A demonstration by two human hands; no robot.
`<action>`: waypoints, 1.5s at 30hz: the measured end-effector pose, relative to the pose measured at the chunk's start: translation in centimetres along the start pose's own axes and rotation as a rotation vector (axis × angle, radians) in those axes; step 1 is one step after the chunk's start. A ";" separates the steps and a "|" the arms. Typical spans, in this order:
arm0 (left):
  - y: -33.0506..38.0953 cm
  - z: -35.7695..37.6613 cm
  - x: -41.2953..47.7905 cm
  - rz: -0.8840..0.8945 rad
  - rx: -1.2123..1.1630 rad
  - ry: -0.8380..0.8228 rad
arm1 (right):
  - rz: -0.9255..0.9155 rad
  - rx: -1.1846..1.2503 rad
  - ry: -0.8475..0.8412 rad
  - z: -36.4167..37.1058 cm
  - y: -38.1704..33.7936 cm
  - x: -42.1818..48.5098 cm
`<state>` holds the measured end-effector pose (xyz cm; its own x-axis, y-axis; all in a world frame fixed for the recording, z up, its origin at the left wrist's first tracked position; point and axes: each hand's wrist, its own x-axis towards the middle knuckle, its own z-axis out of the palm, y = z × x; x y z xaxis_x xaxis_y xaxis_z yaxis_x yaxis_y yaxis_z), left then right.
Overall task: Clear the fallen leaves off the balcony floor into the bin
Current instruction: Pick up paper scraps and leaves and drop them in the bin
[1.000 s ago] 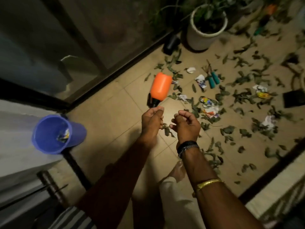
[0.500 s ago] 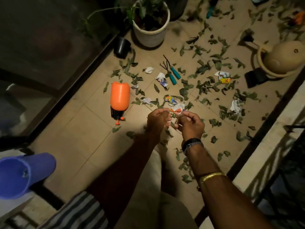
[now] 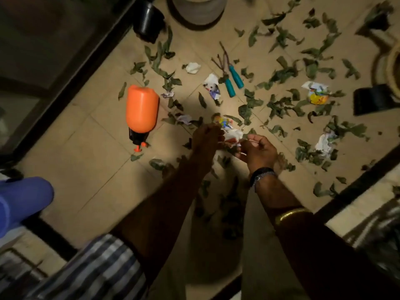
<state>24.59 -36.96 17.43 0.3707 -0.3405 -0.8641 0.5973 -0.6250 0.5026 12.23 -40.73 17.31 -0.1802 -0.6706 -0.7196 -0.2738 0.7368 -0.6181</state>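
Leaves (image 3: 279,107) lie scattered over the tiled balcony floor (image 3: 86,169), thickest toward the right and far side, with a looser trail running close by the person's feet. Mixed among them are scraps of crumpled paper (image 3: 193,67) and coloured wrappers (image 3: 316,96).

Both arms reach down over the mess. The left hand (image 3: 206,138) hangs above the floor with its fingers curled inward; the picture is blurred there, and I cannot tell whether its grip holds anything. The right hand (image 3: 258,149), wearing a dark wristband with a gold bangle further up the arm, has its fingers curled too, just beside a white and coloured wrapper (image 3: 231,132) that lies between the two hands. Whether its grip pinches that wrapper or a leaf, I cannot tell.

An orange spray bottle (image 3: 141,110) lies on its side to the left of the hands, its black nozzle end pointing toward the person. A pair of teal-handled shears (image 3: 232,80) rests on the floor beyond the hands. A blue bin (image 3: 23,202) sits at the left edge, well apart from the leaves. A white plant pot (image 3: 198,9) and a small black pot (image 3: 149,21) stand at the far side.
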 end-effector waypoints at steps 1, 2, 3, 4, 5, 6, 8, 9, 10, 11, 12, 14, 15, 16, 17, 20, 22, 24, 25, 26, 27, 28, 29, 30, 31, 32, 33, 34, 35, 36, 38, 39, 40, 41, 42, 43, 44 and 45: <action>-0.3 0.6 1.4 0.020 -0.037 0.042 | -0.026 -0.068 -0.041 0.2 0.4 2.0; -1.0 1.4 2.8 0.020 -0.060 0.077 | -0.078 -0.144 -0.078 0.2 1.0 4.0; -2.0 2.0 4.5 0.006 -0.082 0.108 | -0.119 -0.215 -0.089 0.3 1.9 6.2; -3.2 2.7 6.2 -0.019 -0.112 0.144 | -0.143 -0.267 -0.095 0.5 2.8 8.4; -4.5 3.3 7.9 -0.049 -0.139 0.180 | -0.152 -0.316 -0.103 0.7 3.7 10.7; -5.6 3.9 9.5 -0.076 -0.160 0.208 | -0.158 -0.366 -0.110 0.9 5.2 13.3; -8.1 5.0 13.3 -0.101 -0.204 0.221 | -0.186 -0.434 -0.114 1.9 7.6 17.6; -9.2 5.4 15.1 -0.093 -0.206 0.232 | -0.214 -0.488 -0.125 2.6 8.6 19.3; -10.3 5.7 16.8 -0.092 -0.206 0.248 | -0.249 -0.554 -0.153 3.2 9.7 21.1; -11.3 5.9 18.3 -0.095 -0.200 0.256 | -0.283 -0.636 -0.182 3.9 10.9 22.8; -12.2 6.1 19.7 -0.102 -0.207 0.256 | -0.331 -0.721 -0.217 4.4 12.0 24.3; -13.9 6.2 21.4 -0.106 -0.254 0.229 | -0.381 -0.907 -0.280 5.5 14.3 26.7; -14.7 6.1 22.0 -0.116 -0.256 0.215 | -0.382 -0.970 -0.293 5.9 15.2 27.7; -15.4 5.9 22.4 -0.130 -0.249 0.216 | -0.365 -1.001 -0.296 6.2 15.8 28.3; -16.2 5.7 22.8 -0.129 -0.236 0.216 | -0.334 -0.988 -0.275 6.4 16.0 28.5; -17.0 5.0 22.0 -0.144 -0.214 0.208 | -0.303 -0.949 -0.149 6.0 16.3 28.2; -16.7 4.8 20.8 -0.166 -0.205 0.184 | -0.314 -0.959 -0.241 5.1 15.7 26.6; -16.0 5.0 19.6 -0.205 -0.170 0.157 | -0.314 -0.970 -0.311 4.0 14.3 24.8; -15.4 5.1 19.1 -0.211 -0.156 0.155 | -0.297 -0.925 -0.321 3.7 13.6 24.0; -14.9 5.3 18.8 -0.228 -0.133 0.161 | -0.294 -0.879 -0.338 3.5 13.3 23.4; -14.2 5.5 18.3 -0.241 -0.115 0.136 | -0.305 -0.841 -0.373 3.4 12.9 22.5; -13.3 5.6 17.8 -0.264 -0.130 0.099 | -0.339 -0.826 -0.432 3.4 12.5 21.7; -12.2 5.7 17.3 -0.244 -0.142 0.087 | -0.371 -0.810 -0.488 3.5 12.2 20.9; -11.4 5.7 17.0 -0.260 -0.158 0.077 | -0.387 -0.786 -0.524 3.7 12.0 20.4; -10.8 5.7 16.9 -0.277 -0.159 0.101 | -0.384 -0.757 -0.553 4.0 11.6 19.9; -10.7 5.3 17.3 -0.277 -0.175 0.156 | -0.377 -0.728 -0.550 4.4 11.2 19.7; -10.7 4.9 17.8 -0.250 -0.179 0.226 | -0.389 -0.688 -0.499 4.8 10.9 19.8; -11.3 4.5 19.0 -0.197 -0.164 0.290 | -0.452 -0.673 -0.403 5.5 10.9 20.2; -11.7 3.9 19.9 -0.150 -0.149 0.332 | -0.543 -0.685 -0.294 6.3 11.2 21.1; -12.2 3.2 20.9 -0.131 -0.153 0.360 | -0.653 -0.738 -0.239 7.2 11.7 22.3; -12.4 2.1 21.9 -0.110 -0.231 0.379 | -0.765 -0.963 -0.378 9.5 12.6 24.6; -12.3 1.6 22.1 -0.092 -0.273 0.367 | -0.710 -1.132 -0.508 10.4 13.1 25.5; -12.5 1.3 22.5 -0.071 -0.307 0.339 | -0.636 -1.292 -0.608 11.3 13.7 26.2; -12.9 1.2 22.6 -0.070 -0.312 0.327 | -0.571 -1.406 -0.646 11.8 14.2 26.7; -13.4 1.0 22.7 -0.073 -0.304 0.331 | -0.531 -1.429 -0.613 12.1 14.6 27.0; -13.7 0.9 22.5 -0.074 -0.291 0.338 | -0.508 -1.385 -0.531 12.1 14.6 26.8; -14.0 0.6 22.2 -0.079 -0.279 0.343 | -0.509 -1.304 -0.420 11.9 14.5 26.1; -14.2 0.4 21.9 -0.078 -0.263 0.342 | -0.516 -1.238 -0.338 11.5 14.4 25.0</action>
<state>23.96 -35.82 -8.60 0.5050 -0.0194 -0.8629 0.7774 -0.4241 0.4645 14.66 -45.92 -13.18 0.3841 -0.6576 -0.6481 -0.9231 -0.2610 -0.2823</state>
